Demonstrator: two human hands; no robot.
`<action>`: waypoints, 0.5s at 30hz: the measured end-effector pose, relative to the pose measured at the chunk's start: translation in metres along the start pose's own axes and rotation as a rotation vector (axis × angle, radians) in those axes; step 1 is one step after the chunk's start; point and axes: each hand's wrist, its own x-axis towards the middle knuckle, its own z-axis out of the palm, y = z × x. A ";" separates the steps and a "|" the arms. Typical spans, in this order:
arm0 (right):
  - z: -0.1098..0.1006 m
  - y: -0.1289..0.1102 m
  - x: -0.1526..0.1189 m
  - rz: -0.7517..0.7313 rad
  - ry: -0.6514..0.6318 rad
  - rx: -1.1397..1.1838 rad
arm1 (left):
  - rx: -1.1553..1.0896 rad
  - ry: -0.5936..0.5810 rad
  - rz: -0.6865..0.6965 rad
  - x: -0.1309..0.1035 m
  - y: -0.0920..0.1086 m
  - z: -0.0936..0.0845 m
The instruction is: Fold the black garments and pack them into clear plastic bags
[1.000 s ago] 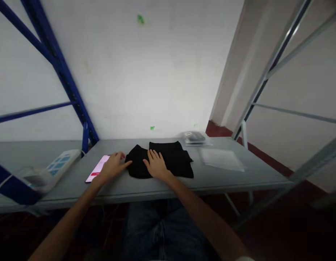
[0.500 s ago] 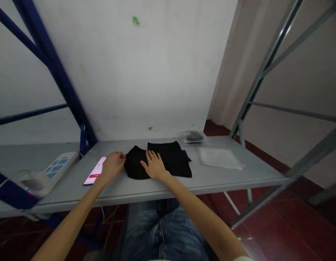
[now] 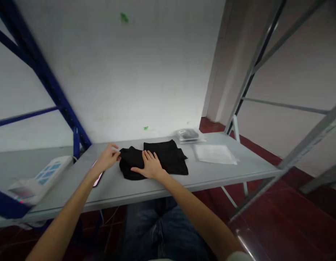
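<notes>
**Both hands at the black cloth on the grey table**

Seated person, denim-clad legs under the table edge. Head view looks forward and down.

Black garment lies folded and flat near the middle of the grey table, its left part bunched into a rounded lump, its right part squarer and flatter.

Right hand: palm down, fingers spread, pressing flat on the garment's left-middle area. Not clenched, nothing grasped; it rests open on the cloth.

Left hand: at the garment's left edge, fingertips drawn together where the cloth begins. It looks like a pinch on the fabric edge, but the view is too small and dim to be sure whether cloth is between the fingers; I cannot tell.

Phone with a pink-lit screen lies on the table just beside and below the left wrist, mostly hidden by the forearm.

Further left, near the table end: a white power strip with blue switches.

Right of the garment, apart from it: a flat clear plastic bag. Behind that, by the wall: a small stack of bagged dark items.

Blue shelving frame stands at left, grey metal frame at right. White wall behind. Red floor below.
</notes>
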 end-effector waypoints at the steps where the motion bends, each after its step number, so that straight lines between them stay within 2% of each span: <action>1: 0.000 0.000 0.000 -0.002 0.000 0.005 | -0.055 -0.019 0.001 0.002 0.000 -0.002; 6: 0.000 0.002 -0.001 0.002 -0.003 0.016 | -0.232 -0.084 0.008 0.004 0.005 -0.009; 9: 0.001 0.000 0.000 0.001 0.001 0.008 | -0.248 -0.076 0.041 0.009 0.020 -0.002; 12: 0.000 -0.002 0.000 -0.003 0.026 -0.005 | -0.170 -0.025 0.113 0.016 0.046 0.018; 15: -0.009 0.001 -0.008 0.003 0.095 -0.032 | -0.093 0.000 0.230 0.021 0.076 0.050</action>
